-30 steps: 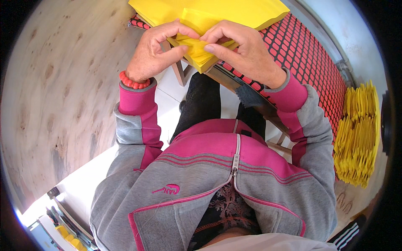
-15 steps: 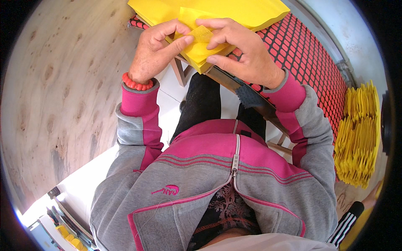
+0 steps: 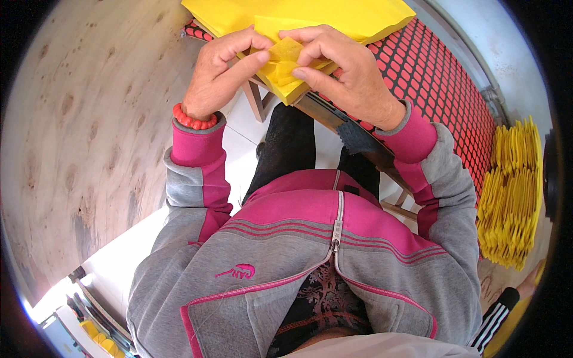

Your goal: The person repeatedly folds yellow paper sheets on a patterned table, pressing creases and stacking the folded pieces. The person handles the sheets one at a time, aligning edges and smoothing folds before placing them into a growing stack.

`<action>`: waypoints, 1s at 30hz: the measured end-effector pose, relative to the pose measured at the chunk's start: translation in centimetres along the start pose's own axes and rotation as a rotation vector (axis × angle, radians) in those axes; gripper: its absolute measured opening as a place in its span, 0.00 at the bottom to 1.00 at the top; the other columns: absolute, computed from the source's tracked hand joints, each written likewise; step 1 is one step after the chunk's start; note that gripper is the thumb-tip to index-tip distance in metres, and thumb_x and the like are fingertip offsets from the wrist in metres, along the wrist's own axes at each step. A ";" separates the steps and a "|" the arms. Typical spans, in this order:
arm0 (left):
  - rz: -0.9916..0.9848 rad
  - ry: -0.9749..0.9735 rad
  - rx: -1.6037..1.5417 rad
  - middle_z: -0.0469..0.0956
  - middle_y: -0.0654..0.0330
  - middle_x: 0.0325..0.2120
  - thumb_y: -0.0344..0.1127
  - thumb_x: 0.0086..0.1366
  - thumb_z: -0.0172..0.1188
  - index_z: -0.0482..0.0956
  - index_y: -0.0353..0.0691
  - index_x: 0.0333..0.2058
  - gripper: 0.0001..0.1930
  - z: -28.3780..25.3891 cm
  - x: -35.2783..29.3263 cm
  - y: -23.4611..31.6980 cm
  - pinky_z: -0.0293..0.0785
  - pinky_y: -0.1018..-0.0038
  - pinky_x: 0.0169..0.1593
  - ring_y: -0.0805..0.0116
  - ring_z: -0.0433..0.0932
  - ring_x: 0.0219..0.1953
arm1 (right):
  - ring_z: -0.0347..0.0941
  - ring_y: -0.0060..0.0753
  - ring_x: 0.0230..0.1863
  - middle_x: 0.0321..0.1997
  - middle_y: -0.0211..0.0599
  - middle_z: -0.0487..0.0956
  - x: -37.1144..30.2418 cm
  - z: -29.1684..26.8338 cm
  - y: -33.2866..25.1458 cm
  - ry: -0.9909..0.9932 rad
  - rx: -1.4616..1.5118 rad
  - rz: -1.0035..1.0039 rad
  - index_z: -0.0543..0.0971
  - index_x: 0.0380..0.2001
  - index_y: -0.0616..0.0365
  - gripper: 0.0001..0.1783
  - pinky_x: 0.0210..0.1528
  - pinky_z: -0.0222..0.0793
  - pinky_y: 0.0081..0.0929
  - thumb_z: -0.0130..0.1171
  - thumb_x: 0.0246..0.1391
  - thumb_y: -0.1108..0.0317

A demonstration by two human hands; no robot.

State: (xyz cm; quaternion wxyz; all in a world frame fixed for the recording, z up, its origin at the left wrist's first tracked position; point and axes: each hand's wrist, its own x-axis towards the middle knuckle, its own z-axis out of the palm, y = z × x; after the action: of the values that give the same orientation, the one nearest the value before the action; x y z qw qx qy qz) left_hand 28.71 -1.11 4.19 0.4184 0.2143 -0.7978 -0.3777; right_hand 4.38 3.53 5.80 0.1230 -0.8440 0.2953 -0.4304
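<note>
A piece of thin yellow cloth-like material [image 3: 285,80] is bunched and folded between my hands, over the near edge of a bench. My left hand [image 3: 221,68], with a red bead bracelet [image 3: 194,121] at its wrist, has its thumb and fingers on the left side of the piece. My right hand [image 3: 352,71] pinches the right side between thumb and bent fingers. A small folded flap stands up in the middle. Behind the hands lies a larger flat yellow sheet or stack [image 3: 358,18].
The bench has a red-and-black patterned cover [image 3: 436,77]. A pale wooden board [image 3: 89,137] takes up the left side. Bundled folded yellow pieces [image 3: 510,197] stand at the right. Low on the right, a striped dark sleeve [image 3: 495,316] shows another person.
My right thumb and fingers have closed in on the yellow piece, which is now more creased in the middle. My left hand has barely moved.
</note>
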 end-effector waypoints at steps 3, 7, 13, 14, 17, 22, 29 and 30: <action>0.118 0.035 0.033 0.78 0.65 0.33 0.31 0.67 0.62 0.79 0.35 0.38 0.05 0.0 0.0 -0.1 0.71 0.77 0.47 0.75 0.75 0.37 | 0.78 0.47 0.52 0.52 0.44 0.82 -0.1 0.0 0.1 0.013 0.004 0.007 0.77 0.34 0.59 0.08 0.54 0.73 0.36 0.65 0.55 0.69; 0.143 0.021 0.124 0.79 0.64 0.34 0.29 0.65 0.63 0.79 0.36 0.37 0.05 0.3 0.1 0.0 0.71 0.76 0.48 0.74 0.76 0.39 | 0.80 0.34 0.47 0.55 0.45 0.80 -0.1 0.0 0.2 0.005 -0.006 -0.013 0.77 0.34 0.60 0.05 0.49 0.73 0.25 0.65 0.57 0.74; 0.046 0.014 0.088 0.78 0.66 0.32 0.30 0.66 0.64 0.78 0.37 0.35 0.04 0.5 0.2 0.3 0.71 0.77 0.45 0.77 0.75 0.37 | 0.79 0.35 0.50 0.57 0.45 0.79 -0.2 -0.3 0.1 0.015 0.031 0.007 0.77 0.37 0.59 0.08 0.52 0.73 0.25 0.67 0.55 0.74; 0.022 0.020 0.060 0.78 0.66 0.31 0.30 0.66 0.64 0.78 0.37 0.35 0.04 0.6 0.3 0.2 0.71 0.77 0.44 0.77 0.74 0.36 | 0.79 0.35 0.51 0.59 0.45 0.79 -0.2 -0.4 0.1 0.014 0.035 -0.011 0.77 0.38 0.59 0.09 0.53 0.73 0.26 0.67 0.55 0.74; 0.025 0.026 0.076 0.77 0.67 0.31 0.30 0.67 0.64 0.78 0.37 0.35 0.05 0.5 0.2 0.2 0.71 0.78 0.41 0.78 0.73 0.35 | 0.78 0.38 0.54 0.62 0.46 0.77 -0.1 -0.6 0.2 -0.021 0.012 -0.075 0.77 0.39 0.59 0.11 0.55 0.72 0.28 0.68 0.54 0.74; 0.054 0.039 0.070 0.77 0.68 0.30 0.31 0.67 0.63 0.78 0.37 0.35 0.04 0.6 0.3 0.2 0.71 0.79 0.40 0.79 0.73 0.34 | 0.78 0.41 0.54 0.64 0.48 0.75 -0.1 -0.5 0.1 -0.024 -0.064 -0.110 0.77 0.39 0.59 0.12 0.55 0.73 0.29 0.68 0.52 0.74; -0.051 0.022 0.037 0.78 0.68 0.33 0.27 0.66 0.63 0.77 0.36 0.35 0.03 0.6 0.1 0.7 0.69 0.78 0.47 0.78 0.74 0.39 | 0.77 0.48 0.54 0.60 0.47 0.77 -0.1 -0.8 -0.4 0.010 0.011 -0.115 0.79 0.38 0.58 0.13 0.53 0.74 0.35 0.70 0.48 0.73; -0.049 0.021 0.032 0.78 0.68 0.32 0.27 0.66 0.63 0.77 0.36 0.35 0.03 0.7 0.1 0.8 0.69 0.78 0.47 0.78 0.74 0.39 | 0.78 0.47 0.54 0.60 0.47 0.78 -0.1 -0.7 -0.4 -0.003 -0.008 -0.136 0.79 0.37 0.58 0.12 0.52 0.74 0.35 0.69 0.49 0.73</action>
State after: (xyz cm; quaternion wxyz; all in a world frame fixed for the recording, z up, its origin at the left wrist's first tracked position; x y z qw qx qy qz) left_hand 28.09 -0.43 4.58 0.4138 0.2444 -0.7938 -0.3728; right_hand 3.95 3.91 6.36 0.0904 -0.8632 0.2390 -0.4353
